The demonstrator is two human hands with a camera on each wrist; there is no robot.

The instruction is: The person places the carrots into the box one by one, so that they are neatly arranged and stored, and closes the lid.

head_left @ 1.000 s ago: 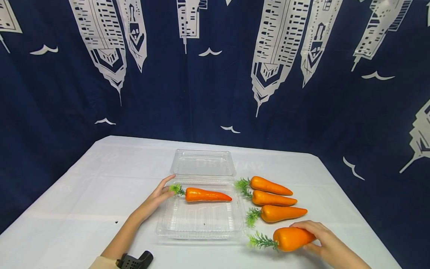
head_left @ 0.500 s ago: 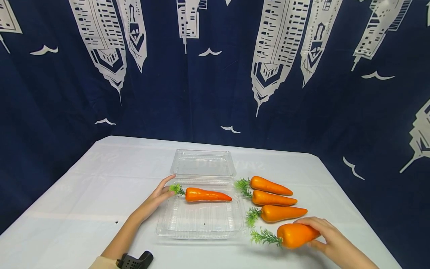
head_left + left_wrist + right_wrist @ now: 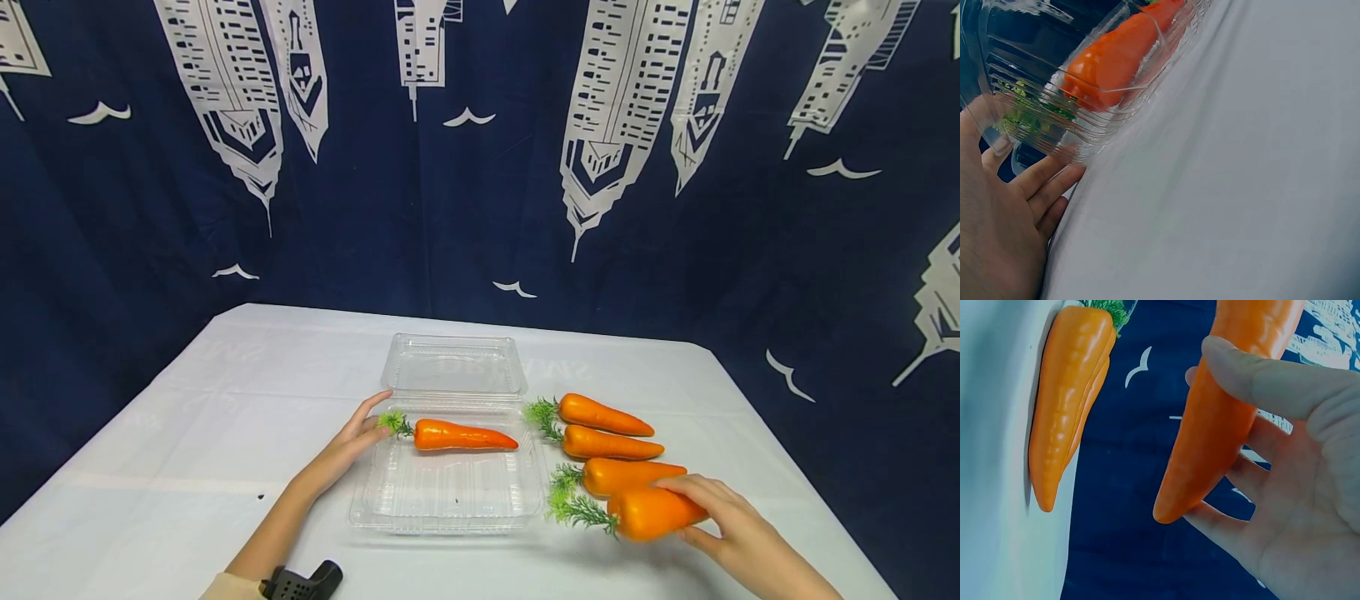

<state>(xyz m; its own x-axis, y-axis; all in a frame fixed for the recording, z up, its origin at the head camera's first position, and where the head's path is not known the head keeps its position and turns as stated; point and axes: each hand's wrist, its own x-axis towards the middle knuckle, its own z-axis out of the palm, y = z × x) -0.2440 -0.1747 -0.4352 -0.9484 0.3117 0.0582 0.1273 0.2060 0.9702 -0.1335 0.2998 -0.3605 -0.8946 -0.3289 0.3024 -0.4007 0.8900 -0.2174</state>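
My right hand holds an orange toy-like carrot by its body, thumb and fingers around it. Its green top points left, and it is raised off the table in front of the lowest carrot of a row. In the right wrist view the thumb presses on the carrot and the tip points down. My left hand rests at the left side of a clear plastic container, its fairly straight fingers touching the wall. One carrot lies across the back of the container's base, leaves at the left fingertips.
Three carrots lie in a row right of the container: the far carrot, the middle carrot and the near carrot. The container's lid lies folded back behind the base. A dark blue patterned curtain hangs behind the white table.
The right hand moved slightly right and up with the carrot, then back left, now nearer the row and overlapping the near carrot in view. The left hand and container stayed still.
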